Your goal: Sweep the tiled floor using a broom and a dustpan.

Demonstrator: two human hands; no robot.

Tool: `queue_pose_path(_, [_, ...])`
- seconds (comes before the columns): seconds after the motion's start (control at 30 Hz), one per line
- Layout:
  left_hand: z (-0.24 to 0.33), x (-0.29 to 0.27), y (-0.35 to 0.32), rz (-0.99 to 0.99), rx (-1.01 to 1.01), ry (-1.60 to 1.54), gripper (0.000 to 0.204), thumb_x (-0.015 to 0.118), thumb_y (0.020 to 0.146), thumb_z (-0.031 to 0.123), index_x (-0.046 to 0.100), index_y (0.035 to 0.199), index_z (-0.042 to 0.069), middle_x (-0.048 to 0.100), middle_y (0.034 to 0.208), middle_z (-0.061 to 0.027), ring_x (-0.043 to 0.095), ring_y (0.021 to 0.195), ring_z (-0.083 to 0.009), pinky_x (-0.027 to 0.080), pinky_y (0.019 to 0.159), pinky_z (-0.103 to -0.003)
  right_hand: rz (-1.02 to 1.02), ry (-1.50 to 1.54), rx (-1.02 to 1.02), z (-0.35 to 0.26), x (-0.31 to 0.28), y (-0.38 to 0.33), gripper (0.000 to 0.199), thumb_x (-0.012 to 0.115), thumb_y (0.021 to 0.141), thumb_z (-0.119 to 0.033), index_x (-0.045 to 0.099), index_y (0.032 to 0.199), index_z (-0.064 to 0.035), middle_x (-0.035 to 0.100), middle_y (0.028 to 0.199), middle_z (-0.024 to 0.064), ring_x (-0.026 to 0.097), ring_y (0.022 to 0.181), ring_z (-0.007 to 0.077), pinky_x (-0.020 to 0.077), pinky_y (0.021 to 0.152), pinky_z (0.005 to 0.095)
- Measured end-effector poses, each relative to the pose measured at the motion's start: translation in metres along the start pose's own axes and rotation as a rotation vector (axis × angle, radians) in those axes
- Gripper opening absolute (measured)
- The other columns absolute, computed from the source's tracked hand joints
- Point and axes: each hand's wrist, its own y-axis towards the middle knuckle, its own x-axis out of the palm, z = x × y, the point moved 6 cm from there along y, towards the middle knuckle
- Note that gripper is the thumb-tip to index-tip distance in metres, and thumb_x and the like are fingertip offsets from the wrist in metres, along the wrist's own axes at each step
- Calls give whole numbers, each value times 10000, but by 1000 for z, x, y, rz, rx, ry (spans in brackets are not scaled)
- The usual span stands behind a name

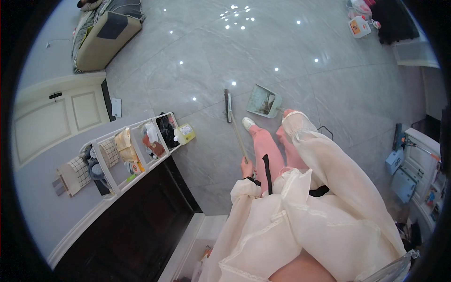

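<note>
Left grip (246, 167) holds 1 broom (230, 110), right grip (286, 113) 1 dustpan (264, 100).

Left hand (246, 166) grips broom (229, 107); right hand (287, 113) holds dustpan (264, 101)

Broom and dustpan on floor, just ahead of person's foot.

Broom (229, 107) lies left of dustpan (264, 101), near it, both on tiled floor (197, 61); shoe (247, 123) sits just behind, btwn them. Left hand (247, 167) at handle's near end, right hand (287, 113) at dustpan's rear. Rack (129, 155) w/ bottle (184, 134) on its far end stands to the left, atop cabinet (136, 225). Mattress (101, 37) far left; shelf unit (418, 174) at right edge.
</note>
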Motion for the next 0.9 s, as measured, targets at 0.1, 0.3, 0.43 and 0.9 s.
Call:
queue_pose_path(0.1, [-1, 12, -10, -33, -77, -109, 430, 436, 753, 102, 342, 1171, 75, 423, 535, -55, 389, 367, -133, 323, 303, -256, -30, -27, -25, 1, -22, -27, 267, 578, 660, -253, 605, 853, -71, 586, 881, 139, 554, 875, 271, 457, 715, 364])
queue_pose_path(0.3, [-4, 1, -31, -51, -145, -449, 409, 447, 772, 141, 352, 1169, 116, 420, 564, -50, 334, 377, -98, 273, 317, -207, 44, -44, -64, 22, -10, -21, 229, 603, 635, -221, 621, 811, -77, 593, 877, 121, 566, 859, 257, 465, 699, 360])
queue_pose_path(0.43, [-14, -14, -51, -28, -112, -447, 417, 445, 784, 134, 336, 1186, 114, 432, 572, -59, 338, 378, -100, 271, 318, -209, 85, -101, -176, 27, 13, -16, 196, 615, 615, -186, 622, 770, -65, 604, 837, 89, 585, 811, 232, 477, 647, 365])
queue_pose_path(0.9, [-49, -105, -22, 152, -92, -435, 66, 446, 745, 116, 392, 775, 92, 430, 555, -61, 379, 399, -109, 311, 319, -217, -11, -116, -58, 45, 43, -17, 177, 545, 688, -191, 621, 829, -117, 602, 866, 83, 586, 815, 206, 465, 636, 384])
